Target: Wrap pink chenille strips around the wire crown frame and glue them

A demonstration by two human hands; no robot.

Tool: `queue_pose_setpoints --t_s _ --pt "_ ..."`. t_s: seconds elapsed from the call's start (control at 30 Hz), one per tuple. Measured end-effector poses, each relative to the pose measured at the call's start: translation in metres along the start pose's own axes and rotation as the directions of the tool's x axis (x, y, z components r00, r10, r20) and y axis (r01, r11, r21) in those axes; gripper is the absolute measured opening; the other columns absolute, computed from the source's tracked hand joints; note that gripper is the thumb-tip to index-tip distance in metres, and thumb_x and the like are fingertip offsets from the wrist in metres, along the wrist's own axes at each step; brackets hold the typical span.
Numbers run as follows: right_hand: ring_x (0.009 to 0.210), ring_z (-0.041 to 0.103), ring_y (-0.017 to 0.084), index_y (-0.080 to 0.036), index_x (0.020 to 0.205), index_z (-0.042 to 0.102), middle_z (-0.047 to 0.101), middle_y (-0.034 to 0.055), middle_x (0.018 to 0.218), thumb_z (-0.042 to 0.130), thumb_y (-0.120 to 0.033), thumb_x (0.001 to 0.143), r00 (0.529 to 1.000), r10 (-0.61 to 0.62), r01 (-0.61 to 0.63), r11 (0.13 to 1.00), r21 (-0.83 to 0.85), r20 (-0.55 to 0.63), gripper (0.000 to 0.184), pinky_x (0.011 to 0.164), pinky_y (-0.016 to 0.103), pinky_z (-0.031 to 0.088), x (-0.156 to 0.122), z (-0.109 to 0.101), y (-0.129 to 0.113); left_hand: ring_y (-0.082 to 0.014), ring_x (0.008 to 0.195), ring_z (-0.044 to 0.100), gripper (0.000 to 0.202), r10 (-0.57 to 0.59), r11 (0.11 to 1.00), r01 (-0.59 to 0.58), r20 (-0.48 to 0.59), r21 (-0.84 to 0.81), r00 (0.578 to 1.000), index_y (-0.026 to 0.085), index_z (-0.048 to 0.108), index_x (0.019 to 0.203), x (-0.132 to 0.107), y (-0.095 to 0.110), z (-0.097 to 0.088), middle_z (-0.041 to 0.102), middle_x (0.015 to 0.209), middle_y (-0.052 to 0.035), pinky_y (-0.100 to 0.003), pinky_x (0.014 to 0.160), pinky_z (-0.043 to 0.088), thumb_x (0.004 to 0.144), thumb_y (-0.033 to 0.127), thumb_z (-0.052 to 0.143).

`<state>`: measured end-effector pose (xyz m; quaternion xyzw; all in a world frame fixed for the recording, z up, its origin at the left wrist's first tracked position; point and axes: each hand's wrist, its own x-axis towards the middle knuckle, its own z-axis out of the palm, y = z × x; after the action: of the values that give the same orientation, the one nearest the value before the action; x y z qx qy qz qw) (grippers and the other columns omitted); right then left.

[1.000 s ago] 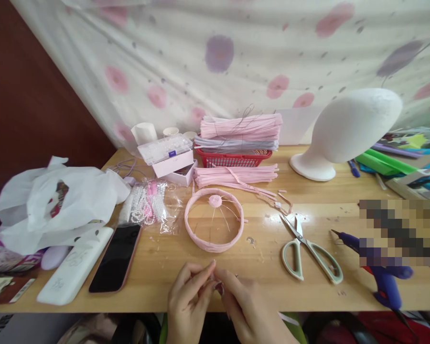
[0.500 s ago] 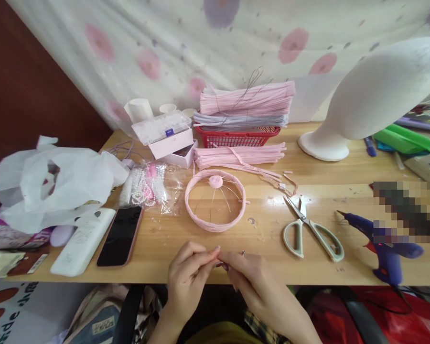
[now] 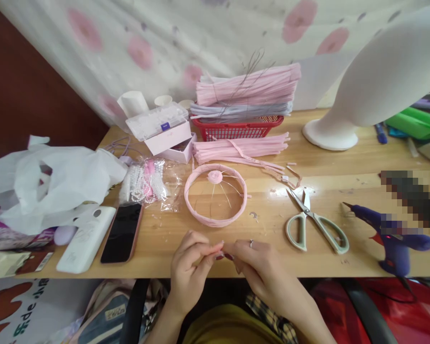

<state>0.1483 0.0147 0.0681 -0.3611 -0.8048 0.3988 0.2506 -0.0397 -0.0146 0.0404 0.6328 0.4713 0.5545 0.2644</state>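
Left hand, right hand: at the near edge of the pale wooden table, fingertips meeting. Both pinch one small pale-pink scrap, too small to identify. It lies level, its long axis left to right, neither hand nearer.

Pink wrapped hoop with thin wire spokes: flat, straight ahead of the pinch, apart from both hands.

Black phone in pink case: left of hoop.

Grey-green scissors: right of hoop, blades parted.

Red mesh basket: far side, under stacked pink stems.
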Motion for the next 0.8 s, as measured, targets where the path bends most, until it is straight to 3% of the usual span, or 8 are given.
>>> queue_pose_setpoints --t_s 0.33,0.47,0.63,0.8 --pt "0.065 0.062 0.014 -0.018 0.11 0.072 0.068 0.0026 0.074 0.04 -0.01 0.1 0.999 -0.039 0.037 0.998 -0.057 -0.031 0.034 0.062 0.023 0.047 0.001 -0.004 0.001 -0.0143 0.07 0.063 0.012 -0.031 0.999 0.031 0.002 -0.019 1.0 0.023 0.081 0.091 0.007 0.002 -0.003 0.067 0.076 -0.0016 -0.022 0.06 0.053 0.092 0.018 0.07" --pt "0.065 0.063 0.014 -0.019 0.113 0.073 0.068 0.0027 0.073 0.038 -0.011 0.102 0.993 -0.097 0.09 0.991 -0.101 -0.065 0.037 0.061 0.023 0.047 0.001 -0.007 0.005 -0.014 0.067 0.065 0.009 -0.044 0.999 0.045 0.075 -0.012 0.996 0.023 0.081 0.089 0.012 0.001 -0.01 0.068 0.074 -0.0021 -0.022 0.06 0.056 0.091 0.022 0.073" --pt "0.073 0.065 0.015 -0.019 0.12 0.071 0.07 0.0048 0.081 0.04 -0.009 0.102 0.993 -0.119 0.116 0.987 -0.114 -0.024 0.038 0.066 0.024 0.048 0.001 -0.01 0.009 -0.0127 0.063 0.065 0.009 -0.025 1.0 0.023 0.171 0.014 0.985 0.022 0.081 0.088 0.024 0.006 -0.018 0.068 0.073 -0.002 -0.02 0.056 0.056 0.09 0.026 0.074" --pt "0.07 0.064 0.016 -0.02 0.126 0.07 0.069 0.0041 0.077 0.04 -0.009 0.102 0.991 -0.133 0.132 0.981 -0.145 0.005 0.041 0.063 0.026 0.045 0.001 -0.012 0.009 -0.013 0.061 0.065 0.015 -0.024 0.998 0.011 0.186 0.067 0.982 0.021 0.08 0.081 0.03 0.012 -0.02 0.068 0.069 -0.0024 -0.021 0.056 0.057 0.09 0.032 0.074"
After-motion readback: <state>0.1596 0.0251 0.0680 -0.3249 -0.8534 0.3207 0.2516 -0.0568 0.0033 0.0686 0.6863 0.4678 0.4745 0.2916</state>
